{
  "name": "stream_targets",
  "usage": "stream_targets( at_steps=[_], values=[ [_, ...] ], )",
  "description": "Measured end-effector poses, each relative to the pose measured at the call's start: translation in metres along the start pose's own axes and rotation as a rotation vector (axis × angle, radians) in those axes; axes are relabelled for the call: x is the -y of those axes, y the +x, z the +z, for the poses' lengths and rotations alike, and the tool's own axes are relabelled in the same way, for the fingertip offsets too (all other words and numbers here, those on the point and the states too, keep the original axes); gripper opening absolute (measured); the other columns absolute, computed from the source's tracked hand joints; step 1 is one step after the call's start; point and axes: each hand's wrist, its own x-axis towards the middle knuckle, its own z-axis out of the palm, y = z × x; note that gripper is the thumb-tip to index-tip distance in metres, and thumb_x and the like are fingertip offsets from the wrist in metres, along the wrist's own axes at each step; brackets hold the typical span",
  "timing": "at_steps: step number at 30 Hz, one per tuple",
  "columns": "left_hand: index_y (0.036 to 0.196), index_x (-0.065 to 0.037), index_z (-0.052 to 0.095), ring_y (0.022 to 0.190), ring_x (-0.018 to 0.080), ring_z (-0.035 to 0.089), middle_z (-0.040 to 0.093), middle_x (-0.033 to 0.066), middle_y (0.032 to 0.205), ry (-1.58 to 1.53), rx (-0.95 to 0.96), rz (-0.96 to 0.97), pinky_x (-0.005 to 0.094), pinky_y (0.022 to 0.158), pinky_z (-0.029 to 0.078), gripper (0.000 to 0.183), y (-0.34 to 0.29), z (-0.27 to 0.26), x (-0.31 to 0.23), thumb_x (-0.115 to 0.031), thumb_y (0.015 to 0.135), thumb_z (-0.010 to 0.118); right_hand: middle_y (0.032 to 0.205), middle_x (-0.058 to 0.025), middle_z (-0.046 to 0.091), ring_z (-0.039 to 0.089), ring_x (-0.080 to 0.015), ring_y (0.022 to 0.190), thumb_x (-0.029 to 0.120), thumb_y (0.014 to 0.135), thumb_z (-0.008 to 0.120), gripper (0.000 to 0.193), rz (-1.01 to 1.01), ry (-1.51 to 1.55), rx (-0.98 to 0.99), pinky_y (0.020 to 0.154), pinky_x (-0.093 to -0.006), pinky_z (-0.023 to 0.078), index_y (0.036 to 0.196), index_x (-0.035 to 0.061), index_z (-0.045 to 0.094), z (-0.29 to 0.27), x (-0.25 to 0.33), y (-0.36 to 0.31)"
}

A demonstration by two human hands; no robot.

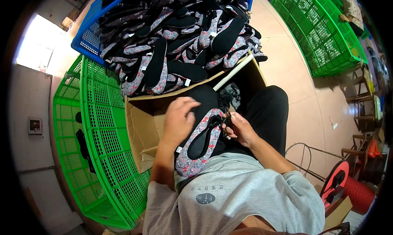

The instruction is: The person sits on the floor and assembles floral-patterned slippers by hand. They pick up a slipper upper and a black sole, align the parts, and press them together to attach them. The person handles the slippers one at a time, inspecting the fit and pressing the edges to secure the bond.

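A grey slipper shoe (208,143) with a red floral pattern and a black inside lies across my lap, its toe toward my knees. My right hand (241,130) is closed around a small dark tool (226,119) that looks like thread snips, right beside the shoe's toe end. The fingers partly hide this tool. Over my left thigh, just left of the shoe, my left hand (179,118) is raised with its fingers loosely bent and apart, holding nothing.
Before me, a blue crate (88,40) overflows with similar shoes (176,42). An open cardboard box (139,128) stands at my knees. Green plastic baskets (108,145) stand at my left, and more baskets (315,34) far right. A red spool (358,194) sits near right.
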Motion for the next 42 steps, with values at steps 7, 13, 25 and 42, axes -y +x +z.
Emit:
stream_targets(
  at_steps=[7, 13, 25, 42],
  values=[
    [0.101, -0.009, 0.070, 0.106, 0.0292, 0.060, 0.065, 0.0067, 0.105, 0.002, 0.290, 0.264, 0.0401, 0.094, 0.046, 0.030, 0.010, 0.038, -0.015, -0.003, 0.073, 0.065, 0.094, -0.0071, 0.060, 0.048, -0.0087, 0.066, 0.037, 0.103, 0.048, 0.033, -0.054, 0.021, 0.036, 0.051, -0.0196, 0.038, 0.118, 0.0079, 0.050, 0.005, -0.002, 0.000],
    [0.099, -0.010, 0.071, 0.100, 0.0280, 0.062, 0.068, 0.0054, 0.099, 0.018, 0.269, 0.223, 0.0401, 0.090, 0.048, 0.027, 0.001, 0.049, -0.009, -0.003, 0.073, 0.066, 0.093, -0.0069, 0.060, 0.048, -0.0088, 0.065, 0.037, 0.103, 0.049, 0.033, -0.086, -0.002, 0.033, 0.051, -0.0199, 0.038, 0.119, 0.0074, 0.049, 0.004, -0.005, 0.001],
    [0.090, -0.001, 0.067, 0.088, 0.0306, 0.064, 0.067, 0.0133, 0.091, -0.301, -0.160, -0.112, 0.0362, 0.081, 0.051, 0.018, -0.024, 0.068, -0.009, 0.003, 0.073, 0.064, 0.099, -0.0057, 0.062, 0.055, -0.0069, 0.077, 0.022, 0.100, 0.057, 0.032, -0.414, -0.498, -0.004, 0.067, -0.0224, 0.046, 0.125, 0.0046, 0.048, 0.007, -0.026, 0.002],
    [0.087, 0.001, 0.065, 0.082, 0.0300, 0.064, 0.065, 0.0144, 0.087, -0.330, -0.246, -0.113, 0.0353, 0.076, 0.052, 0.015, -0.028, 0.076, -0.005, 0.006, 0.072, 0.063, 0.103, -0.0109, 0.064, 0.063, -0.0188, 0.094, 0.012, 0.094, 0.062, 0.027, -0.587, -0.856, -0.076, 0.083, -0.0291, 0.049, 0.118, 0.0006, 0.056, 0.023, -0.023, 0.004]
  ],
)
